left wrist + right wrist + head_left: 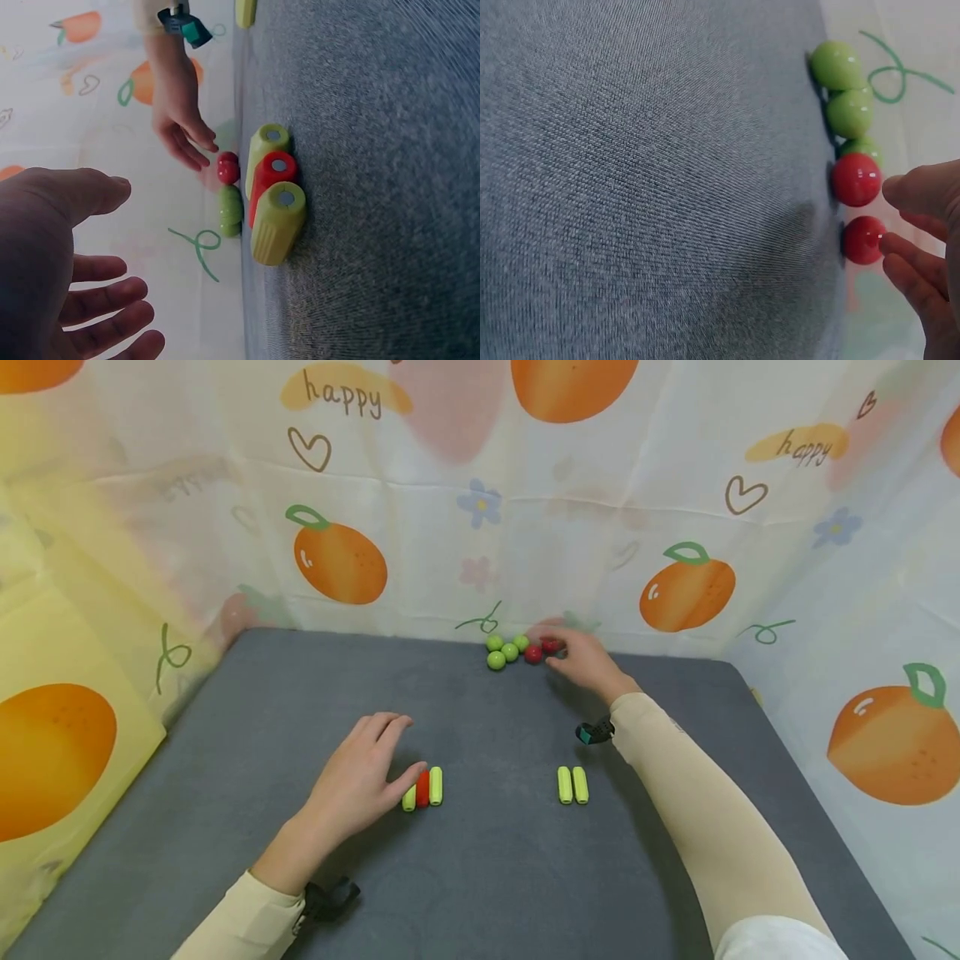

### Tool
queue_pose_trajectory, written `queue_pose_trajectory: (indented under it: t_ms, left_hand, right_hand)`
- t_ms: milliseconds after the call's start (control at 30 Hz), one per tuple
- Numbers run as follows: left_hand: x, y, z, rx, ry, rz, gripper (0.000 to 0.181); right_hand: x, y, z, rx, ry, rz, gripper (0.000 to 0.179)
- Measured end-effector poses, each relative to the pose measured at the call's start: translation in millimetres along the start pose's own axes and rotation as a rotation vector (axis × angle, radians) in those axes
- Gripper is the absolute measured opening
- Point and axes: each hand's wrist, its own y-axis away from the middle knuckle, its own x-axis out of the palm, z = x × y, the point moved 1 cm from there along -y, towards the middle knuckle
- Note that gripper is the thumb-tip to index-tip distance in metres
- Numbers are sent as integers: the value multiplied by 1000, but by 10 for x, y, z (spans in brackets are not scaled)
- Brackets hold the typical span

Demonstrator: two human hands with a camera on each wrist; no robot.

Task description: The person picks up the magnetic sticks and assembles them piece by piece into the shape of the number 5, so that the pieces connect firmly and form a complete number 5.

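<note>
Tbl (480,877): red balls (856,180) nr R fingers (919,259)

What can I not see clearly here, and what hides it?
Head view: the right hand covers part of the outer red ball; contact is unclear.
Head view: the left hand hides the upper end of the leftmost lime stick.
Right wrist view: the other red ball partly hides a green ball.
Left wrist view: the top edge cuts off a farther lime stick.

Place: curtained-off tabletop setup, room type unclear | grey fabric-topped table (480,877) | fruit-printed curtains (420,552) on three sides
</note>
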Motion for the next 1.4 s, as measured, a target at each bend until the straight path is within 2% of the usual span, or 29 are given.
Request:
queue_pose_trajectory:
  t_ms: [267,533,867,1033,1167,1400]
  left_hand:
    - [-3,9,16,3,-4,-17,59]
    - [-12,12,30,1,-9,-25,66]
    - [-18,10,36,-5,-4,-31,72]
    - [-2,23,41,11,0,-37,71]
    - [10,27,41,22,10,-37,68]
    - [16,32,39,14,25,-7,60]
  right_hand:
    - [87,-106,50,-31,166,28,50]
    - [120,-136,61,-26,166,46,46]
    - [166,-175,53,-43,252,78,42]
    - [201,-184,79,-67,255,77,37]
    - [229,-179,100,-52,232,80,34]
    - [237,-72,156,5,92,76,29]
